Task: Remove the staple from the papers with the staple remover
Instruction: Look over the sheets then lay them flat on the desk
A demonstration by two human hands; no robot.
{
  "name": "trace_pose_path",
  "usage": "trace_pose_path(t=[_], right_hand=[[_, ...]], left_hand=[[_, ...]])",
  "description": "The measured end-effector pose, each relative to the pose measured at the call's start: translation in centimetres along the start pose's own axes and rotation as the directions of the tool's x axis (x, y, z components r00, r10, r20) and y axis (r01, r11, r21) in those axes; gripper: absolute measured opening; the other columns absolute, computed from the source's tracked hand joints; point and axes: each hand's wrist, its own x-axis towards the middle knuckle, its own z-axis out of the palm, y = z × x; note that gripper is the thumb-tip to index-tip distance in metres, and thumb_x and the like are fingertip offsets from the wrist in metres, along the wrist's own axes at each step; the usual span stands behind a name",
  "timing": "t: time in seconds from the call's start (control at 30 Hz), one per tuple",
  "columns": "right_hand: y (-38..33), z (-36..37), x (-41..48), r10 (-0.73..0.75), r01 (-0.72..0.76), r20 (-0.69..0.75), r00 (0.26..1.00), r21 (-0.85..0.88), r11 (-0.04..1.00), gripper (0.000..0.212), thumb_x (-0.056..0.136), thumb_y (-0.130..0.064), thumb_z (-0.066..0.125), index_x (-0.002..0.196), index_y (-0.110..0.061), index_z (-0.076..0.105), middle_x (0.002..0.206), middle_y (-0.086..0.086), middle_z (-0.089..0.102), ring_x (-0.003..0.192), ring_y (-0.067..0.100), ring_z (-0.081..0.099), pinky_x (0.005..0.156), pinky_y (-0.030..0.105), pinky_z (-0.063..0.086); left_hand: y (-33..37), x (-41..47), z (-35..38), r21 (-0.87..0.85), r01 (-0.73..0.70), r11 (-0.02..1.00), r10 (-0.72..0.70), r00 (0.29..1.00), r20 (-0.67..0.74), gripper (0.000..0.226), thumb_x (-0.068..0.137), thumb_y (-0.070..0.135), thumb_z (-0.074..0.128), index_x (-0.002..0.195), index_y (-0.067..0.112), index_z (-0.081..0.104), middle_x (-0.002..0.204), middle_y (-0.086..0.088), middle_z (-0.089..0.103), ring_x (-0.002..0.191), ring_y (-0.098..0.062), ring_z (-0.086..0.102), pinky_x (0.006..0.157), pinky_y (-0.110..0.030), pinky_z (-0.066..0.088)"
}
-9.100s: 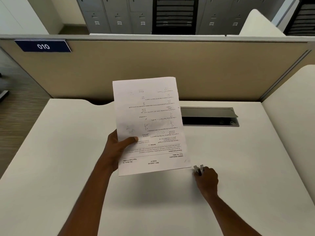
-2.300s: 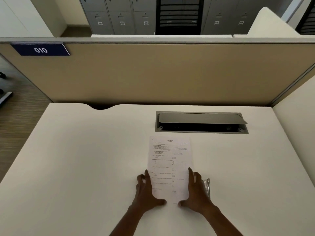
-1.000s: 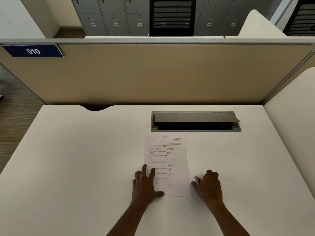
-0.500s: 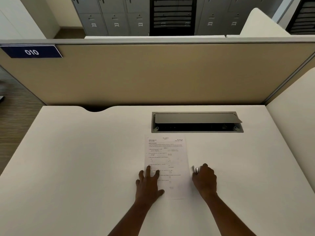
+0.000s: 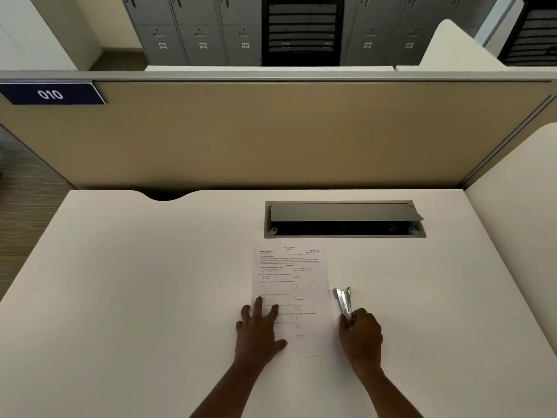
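So the staple remover (image 5: pixel 343 300) is now gripped by the right hand's (image 5: pixel 360 333) curled fingers instead of just being covered, the papers (image 5: pixel 297 285) are pinned toward the table's (image 5: pixel 150 282) near edge by the flat, spread left hand (image 5: pixel 259 327), and the staple isn't touched yet.

White desk (image 5: pixel 150 282), open cable hatch (image 5: pixel 345 220), tan partition (image 5: pixel 286 131) (blue "010" tag (image 5: pixel 51 94)), grey lockers (image 5: pixel 199 28) behind

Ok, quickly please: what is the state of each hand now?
Left hand: open, pressing flat on the papers.
Right hand: closed, holding the remover by its near end.
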Motion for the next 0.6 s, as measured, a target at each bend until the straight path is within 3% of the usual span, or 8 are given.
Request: trace_pose_path(t=[0.6], right_hand=[[-0.1,0.5,1.4,0.032,-0.031,0.023,0.999,-0.061,0.998,0.02,0.082,-0.014,0.073,0.082,0.002,0.061,0.079,0.018,0.062,0.078,0.04,0.063,0.065,0.04,0.048]], left_hand=[[0.3,-0.2,-0.1,0.003,-0.001,1.0,0.001,1.0,-0.005,0.09,0.084,0.06,0.068,0.158,0.036,0.022,0.169,-0.005,0.004,0.151,-0.038,0.01,0.12,-0.051,0.028]])
